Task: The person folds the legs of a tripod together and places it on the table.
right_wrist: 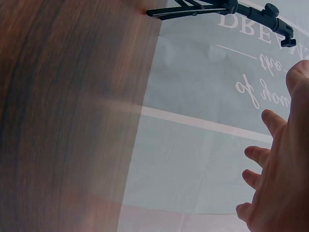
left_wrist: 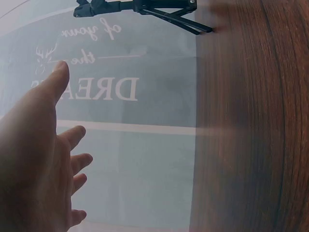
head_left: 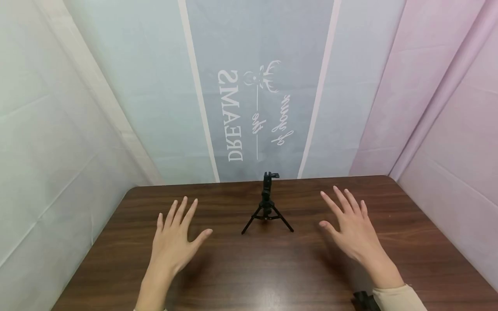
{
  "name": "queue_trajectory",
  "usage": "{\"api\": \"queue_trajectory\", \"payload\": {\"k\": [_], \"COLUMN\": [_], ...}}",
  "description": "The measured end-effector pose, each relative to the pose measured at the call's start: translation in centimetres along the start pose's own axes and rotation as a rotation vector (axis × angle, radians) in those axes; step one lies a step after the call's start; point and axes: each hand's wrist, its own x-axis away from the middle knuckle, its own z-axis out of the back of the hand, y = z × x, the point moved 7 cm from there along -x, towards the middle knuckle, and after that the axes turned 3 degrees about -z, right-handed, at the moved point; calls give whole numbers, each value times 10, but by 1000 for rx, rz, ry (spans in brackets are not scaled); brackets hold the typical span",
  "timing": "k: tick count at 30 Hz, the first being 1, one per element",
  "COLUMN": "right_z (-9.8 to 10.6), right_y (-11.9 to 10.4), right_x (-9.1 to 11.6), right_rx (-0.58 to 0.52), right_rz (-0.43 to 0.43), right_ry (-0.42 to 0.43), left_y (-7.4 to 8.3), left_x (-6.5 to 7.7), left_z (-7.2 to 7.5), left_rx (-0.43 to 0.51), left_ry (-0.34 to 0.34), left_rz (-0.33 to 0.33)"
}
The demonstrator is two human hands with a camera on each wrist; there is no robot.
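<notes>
A small black tripod stands upright on the brown wooden table, its legs spread, near the far edge. To its left my left hand is held over the table with fingers spread, holding nothing. On the other side my right hand is likewise spread and free of any object. Neither hand touches the tripod. The left wrist view shows part of the tripod at the top, beyond the thumb of the left hand. In the right wrist view the tripod appears above the right hand.
The wooden table ends at a hanging grey-blue cloth with mirrored white lettering. Pale fabric walls enclose both sides. A dark object, partly hidden, lies by the right sleeve at the bottom.
</notes>
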Motion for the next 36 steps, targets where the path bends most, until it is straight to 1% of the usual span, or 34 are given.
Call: {"api": "queue_trajectory", "payload": {"k": [12,18,27,30,36], "right_z": [-6,-8,-8,-6,3], "right_y": [-7,-8,-8,-7,-3], "right_x": [-2,0,0,0,-5], "right_rx": [-51,-82,-177,-206,-264], "right_rz": [15,25,25,12,-34], "right_ry": [-53,-54,-48,-59,-56], "left_y": [7,11,23,27,32], "left_x": [-2,-2,-2,-4,-8], "left_z": [-2,-2,-7,-9,-5], "left_rx": [35,64,123,154,267], "left_ry": [-7,-14,20,28,60], "left_rz": [-21,-30,-76,-97,-144]}}
